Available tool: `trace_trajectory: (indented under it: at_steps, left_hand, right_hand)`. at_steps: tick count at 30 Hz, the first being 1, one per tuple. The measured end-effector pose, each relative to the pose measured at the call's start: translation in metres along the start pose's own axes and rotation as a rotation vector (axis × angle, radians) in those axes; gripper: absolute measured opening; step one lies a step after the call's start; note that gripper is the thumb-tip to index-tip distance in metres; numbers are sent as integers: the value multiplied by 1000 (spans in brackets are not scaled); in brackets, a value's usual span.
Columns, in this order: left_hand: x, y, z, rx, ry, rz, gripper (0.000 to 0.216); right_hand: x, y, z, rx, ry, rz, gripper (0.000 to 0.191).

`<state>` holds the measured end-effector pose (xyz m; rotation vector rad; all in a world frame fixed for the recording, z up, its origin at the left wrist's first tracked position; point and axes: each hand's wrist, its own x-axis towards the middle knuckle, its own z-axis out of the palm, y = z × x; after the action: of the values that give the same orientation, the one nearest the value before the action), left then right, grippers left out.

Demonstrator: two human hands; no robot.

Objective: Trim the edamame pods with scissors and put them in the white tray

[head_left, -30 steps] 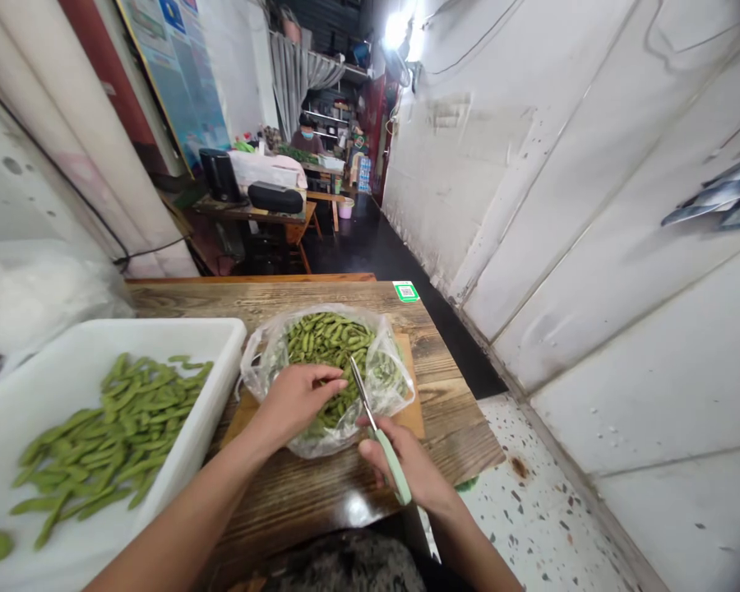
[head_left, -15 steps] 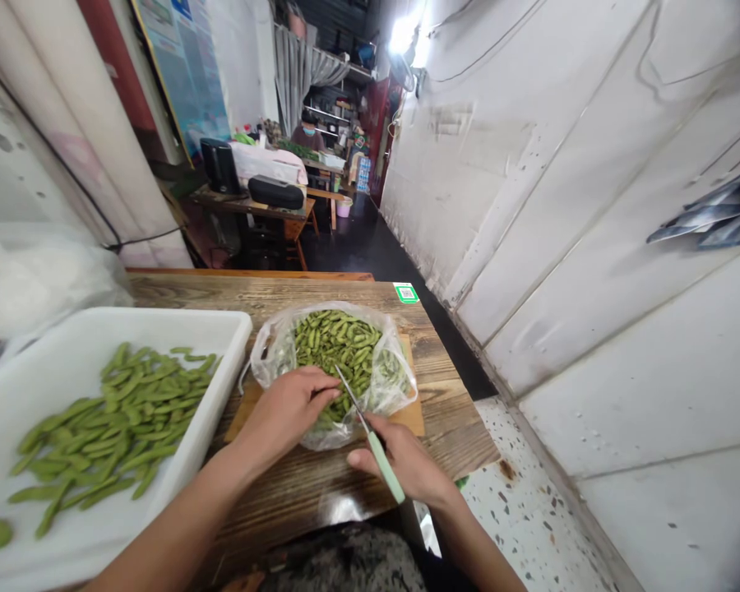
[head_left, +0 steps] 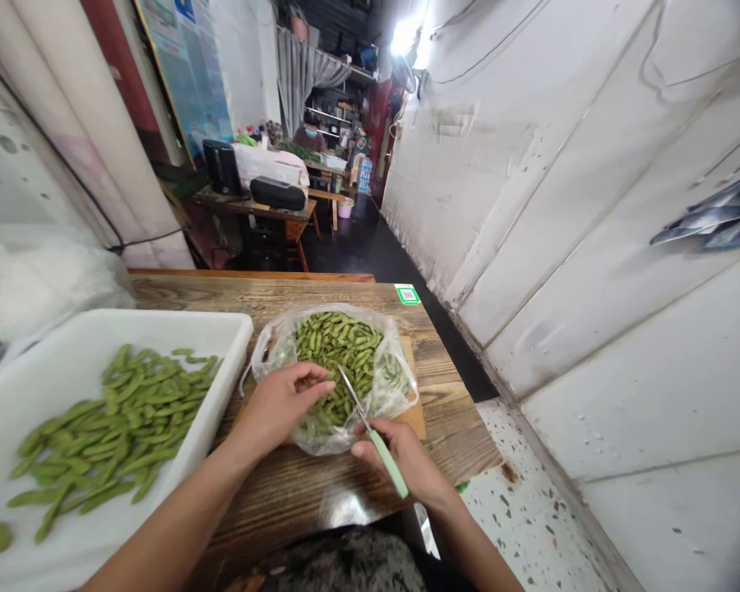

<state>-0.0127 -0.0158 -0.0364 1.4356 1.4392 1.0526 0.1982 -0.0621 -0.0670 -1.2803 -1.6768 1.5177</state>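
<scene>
A clear plastic bag (head_left: 395,386) full of green bean pods (head_left: 339,345) lies open on a wooden board on the table. My left hand (head_left: 280,403) rests on the pods at the bag's near left side, fingers curled in a pinch among them. My right hand (head_left: 400,460) grips scissors with pale green handles (head_left: 388,462); the blades (head_left: 351,393) point up into the bag, close to my left fingertips. A white plastic tub (head_left: 222,386) on the left holds several loose pods (head_left: 111,427).
The wooden table (head_left: 450,419) ends near a white wall on the right, with speckled floor below. A green QR sticker (head_left: 407,293) sits at the table's far edge. Beyond are another cluttered table and a seated person (head_left: 309,136). White bags lie at far left.
My left fingers shifted slightly among the pods, and the scissors tilted and moved a little toward them. The view drifted slightly.
</scene>
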Motion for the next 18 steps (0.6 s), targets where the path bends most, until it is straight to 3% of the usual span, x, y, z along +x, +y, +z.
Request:
trace_trajectory:
  at_steps: [3,6,11,18]
  left_hand:
    - [-1,5,0,-401,-85,-203,34]
    - [-2,8,0,-612,-118,-287,34]
    - [-7,7,5,-677,-167,-336,32]
    - [-16,13,17,-623,-68,-289,38]
  right_hand:
    - [-1,2,3,178,-60,32,61]
    - [-4,0,5,217,-89,-15,67]
    - [-5,-8,8,183,-108,-8,72]
    - [-4,-7,8,149,-113,-13,69]
